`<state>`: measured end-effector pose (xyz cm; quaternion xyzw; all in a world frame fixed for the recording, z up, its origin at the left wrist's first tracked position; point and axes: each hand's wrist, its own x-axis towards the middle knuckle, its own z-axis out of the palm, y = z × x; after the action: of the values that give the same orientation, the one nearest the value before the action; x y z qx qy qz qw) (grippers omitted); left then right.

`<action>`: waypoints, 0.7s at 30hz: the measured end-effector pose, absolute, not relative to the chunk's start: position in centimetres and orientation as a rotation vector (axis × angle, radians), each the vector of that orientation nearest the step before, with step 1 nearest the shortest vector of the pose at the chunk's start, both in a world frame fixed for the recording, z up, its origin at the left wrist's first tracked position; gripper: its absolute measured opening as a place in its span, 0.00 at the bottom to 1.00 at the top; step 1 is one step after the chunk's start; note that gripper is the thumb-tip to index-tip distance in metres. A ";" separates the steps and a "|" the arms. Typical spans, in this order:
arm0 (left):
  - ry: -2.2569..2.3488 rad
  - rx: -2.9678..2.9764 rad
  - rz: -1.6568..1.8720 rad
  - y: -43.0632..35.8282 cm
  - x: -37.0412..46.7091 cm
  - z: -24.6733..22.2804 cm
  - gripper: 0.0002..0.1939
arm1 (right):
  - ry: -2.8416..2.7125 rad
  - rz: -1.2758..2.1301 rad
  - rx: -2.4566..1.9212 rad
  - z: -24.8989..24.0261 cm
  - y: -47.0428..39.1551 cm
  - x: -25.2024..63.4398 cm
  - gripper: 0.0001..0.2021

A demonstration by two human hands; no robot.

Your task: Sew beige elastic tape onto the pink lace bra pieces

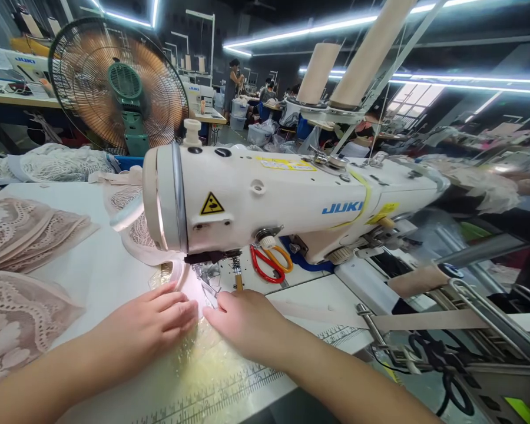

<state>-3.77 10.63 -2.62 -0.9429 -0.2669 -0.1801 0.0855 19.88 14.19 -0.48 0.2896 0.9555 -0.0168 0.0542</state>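
Lace fabric (189,347) lies flat on the white table (92,265) under the left hand (154,324) and right hand (242,321), both pressing with fingers spread, gripping nothing, just before the sewing machine (282,200), red-handled scissors (265,265) beyond, a fan (119,82) farther back.

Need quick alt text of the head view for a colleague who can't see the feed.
Two bare hands, left hand and right hand, press flat on pale lace fabric under the needle of a white sewing machine. Red-and-orange scissors lie behind it; lace pieces are stacked left, with a fan beyond.
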 end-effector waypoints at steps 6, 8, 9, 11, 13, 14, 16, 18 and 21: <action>-0.778 -2.801 -0.481 12.1 -4.5 -2.6 0.14 | 2.809 -0.049 0.934 0.3 14.5 18.7 0.10; -0.775 -2.799 -0.475 12.5 -4.6 -2.5 0.15 | 2.791 -0.056 0.956 0.5 14.5 18.3 0.10; -0.773 -2.798 -0.472 12.7 -4.7 -2.4 0.15 | 2.783 -0.061 0.969 0.6 14.6 18.1 0.10; -0.774 -2.792 -0.459 13.0 -4.7 -2.1 0.16 | 2.770 -0.073 1.002 0.6 14.6 17.7 0.11; -0.770 -2.780 -0.434 13.3 -4.8 -1.6 0.15 | 2.743 -0.089 1.048 0.6 14.7 17.3 0.12; -0.768 -2.773 -0.420 13.5 -4.8 -1.4 0.15 | 2.728 -0.098 1.076 0.7 14.7 17.1 0.14; -0.755 -2.760 -0.403 13.8 -4.8 -1.0 0.15 | 2.682 -0.121 1.136 1.0 14.8 16.6 0.17; -0.758 -2.751 -0.378 14.1 -5.0 -0.9 0.14 | 2.609 -0.156 1.165 1.5 14.8 16.1 0.21; -0.768 -2.736 -0.346 14.6 -5.5 -1.0 0.14 | 2.529 -0.194 1.183 2.3 14.6 15.3 0.30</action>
<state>-5.49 14.64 -0.98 -0.9465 -0.2657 -0.1198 0.1387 15.25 14.61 2.26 0.4165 0.8904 -0.0682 0.1706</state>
